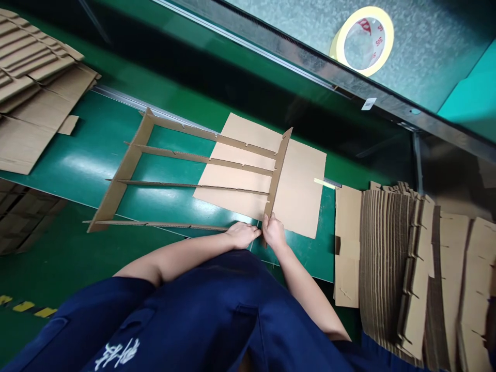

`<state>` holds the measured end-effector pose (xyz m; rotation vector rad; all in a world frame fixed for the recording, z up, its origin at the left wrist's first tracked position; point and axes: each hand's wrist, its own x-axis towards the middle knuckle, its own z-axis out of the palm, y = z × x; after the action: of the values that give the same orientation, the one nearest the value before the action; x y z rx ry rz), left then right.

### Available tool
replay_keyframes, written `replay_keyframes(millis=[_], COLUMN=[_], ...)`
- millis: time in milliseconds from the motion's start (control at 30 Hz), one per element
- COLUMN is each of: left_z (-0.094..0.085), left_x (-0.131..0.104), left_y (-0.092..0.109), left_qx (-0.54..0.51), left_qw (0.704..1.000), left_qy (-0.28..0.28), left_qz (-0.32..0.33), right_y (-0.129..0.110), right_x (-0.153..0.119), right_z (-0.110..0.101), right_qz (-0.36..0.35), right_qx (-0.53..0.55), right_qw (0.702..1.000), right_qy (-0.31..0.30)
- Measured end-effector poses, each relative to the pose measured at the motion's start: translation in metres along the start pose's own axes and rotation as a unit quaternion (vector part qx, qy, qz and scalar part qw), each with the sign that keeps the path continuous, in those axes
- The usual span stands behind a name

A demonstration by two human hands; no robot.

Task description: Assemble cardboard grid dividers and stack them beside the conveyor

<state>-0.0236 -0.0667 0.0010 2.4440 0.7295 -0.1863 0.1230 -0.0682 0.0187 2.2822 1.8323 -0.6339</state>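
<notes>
A frame of slotted cardboard strips stands on edge on the green table (170,203). Several long strips run between a left cross strip (122,175) and a right cross strip (279,165). My left hand (243,235) is closed on the right end of the nearest long strip (174,224). My right hand (274,231) grips the near end of the right cross strip, and the two hands almost meet at that corner. Beneath the right half of the frame lies a flat cardboard sheet (302,181). My fingers hide the joint itself.
Cardboard partitions are piled at the left (34,103). On the right stands a tight stack of cardboard strips (383,248). A roll of yellow tape (338,46) rests on the metal shelf (294,20) above the table. A short tape strip (324,183) sticks out by the sheet.
</notes>
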Motion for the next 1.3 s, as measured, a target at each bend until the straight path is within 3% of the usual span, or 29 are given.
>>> replay_keyframes(millis=[267,333,400,467,500,600,700,867,1300], left_z=[0.003,-0.006,-0.022,-0.041,-0.05,-0.068,-0.067,-0.055,-0.047], left_x=[-0.003,-0.004,0.0,0.012,0.02,0.045,0.057,0.052,0.051], left_y=[0.0,-0.003,-0.01,-0.021,-0.028,-0.045,-0.053,-0.053,-0.048], left_qx=[-0.013,-0.03,-0.038,-0.028,-0.015,0.017,0.026,0.03,0.008], left_qw=[0.999,0.996,0.984,0.963,0.958,0.971,0.984,0.988,0.986], left_qy=[0.03,0.081,0.173,0.257,0.265,0.168,0.093,0.089,0.116], left_qz=[0.013,0.011,-0.011,-0.071,-0.107,-0.169,-0.152,-0.125,-0.122], right_y=[0.003,0.008,0.012,0.012,0.011,0.002,-0.003,-0.001,0.001], right_x=[-0.005,-0.004,0.003,0.018,0.027,0.053,0.065,0.058,0.046], right_z=[0.008,0.005,-0.002,-0.01,-0.014,-0.022,-0.022,-0.013,-0.014], right_qz=[0.032,0.015,-0.007,-0.022,-0.029,-0.04,-0.025,-0.015,0.019], right_qx=[0.011,0.052,0.101,0.134,0.139,0.126,0.094,0.06,0.059], right_qw=[0.999,0.998,0.99,0.977,0.972,0.973,0.979,0.977,0.969], right_qy=[0.008,0.033,0.097,0.167,0.187,0.187,0.179,0.206,0.239])
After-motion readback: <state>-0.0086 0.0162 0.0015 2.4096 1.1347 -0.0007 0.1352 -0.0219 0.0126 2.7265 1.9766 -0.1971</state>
